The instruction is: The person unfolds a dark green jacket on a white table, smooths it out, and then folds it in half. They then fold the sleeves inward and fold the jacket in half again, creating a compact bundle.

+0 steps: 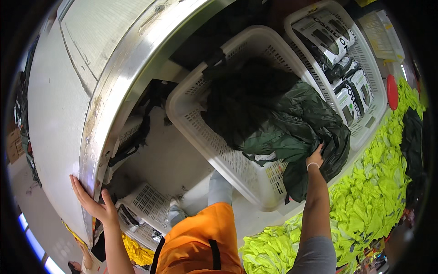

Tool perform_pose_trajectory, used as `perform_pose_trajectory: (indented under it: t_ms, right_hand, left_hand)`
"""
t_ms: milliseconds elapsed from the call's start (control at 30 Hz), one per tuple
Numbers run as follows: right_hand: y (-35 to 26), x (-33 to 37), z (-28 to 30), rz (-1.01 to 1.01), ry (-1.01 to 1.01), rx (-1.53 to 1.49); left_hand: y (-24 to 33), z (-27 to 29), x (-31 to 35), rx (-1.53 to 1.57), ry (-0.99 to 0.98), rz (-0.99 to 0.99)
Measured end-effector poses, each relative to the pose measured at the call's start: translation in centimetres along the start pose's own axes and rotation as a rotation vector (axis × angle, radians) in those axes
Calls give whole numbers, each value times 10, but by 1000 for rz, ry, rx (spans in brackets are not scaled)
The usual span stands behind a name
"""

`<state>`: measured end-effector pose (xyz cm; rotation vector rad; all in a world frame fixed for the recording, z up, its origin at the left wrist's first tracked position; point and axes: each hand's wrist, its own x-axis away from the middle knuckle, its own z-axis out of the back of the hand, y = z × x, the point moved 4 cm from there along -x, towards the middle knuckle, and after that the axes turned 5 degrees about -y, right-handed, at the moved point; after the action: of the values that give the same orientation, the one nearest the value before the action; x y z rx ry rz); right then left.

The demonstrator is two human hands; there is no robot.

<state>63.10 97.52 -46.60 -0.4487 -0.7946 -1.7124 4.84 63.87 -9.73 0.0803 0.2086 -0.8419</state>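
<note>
"While the left hand (101, 211) lies along the tabletop (54, 114) edge, fingers extended and thumb apart, what's the right hand (315, 157) doing?"
"That arm reaches forward, its grip closed on a fold of dark plastic (296, 109), fingers partly hidden."
"Where's the plastic?"
"One heap, inside a large white basket (187, 96) and lapping its right rim."
"How many baskets?"
"At least three: that one, a second basket (372, 80) beside it holding packages (319, 36), and a smaller basket (150, 201) near one foot (174, 208)."

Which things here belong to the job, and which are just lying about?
Likely the job:
dark bundle, gripped by the right hand
large basket around it
white table, its edge under the left hand

Seemingly lying about:
lime-yellow pile
packages in another basket
red object
</note>
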Motion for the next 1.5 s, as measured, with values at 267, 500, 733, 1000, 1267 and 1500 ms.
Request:
perform_pose_trajectory:
  t_ms: [267, 500, 733, 1000, 1267, 1500]
  right_hand:
    - [-38, 209, 58, 707, -388, -639]
    - [14, 493, 308, 1113, -380, -367]
    - [163, 672, 344, 1158, -278, -492]
    - [256, 678, 206, 375, -1076, 85]
    - [67, 601, 362, 1201, 285, -917]
    - [-89, 469, 297, 1072, 275, 68]
  left_hand:
    - [17, 4, 55, 230, -26, -90]
    - [153, -127, 184, 1658, -1384, 1244]
    - [255, -70, 105, 2391, -1453, 1164]
    - [314, 83, -36, 2273, -958, 549]
    - [196, 239, 81, 1710, -827, -1208]
    - [129, 260, 133, 1130, -633, -1329]
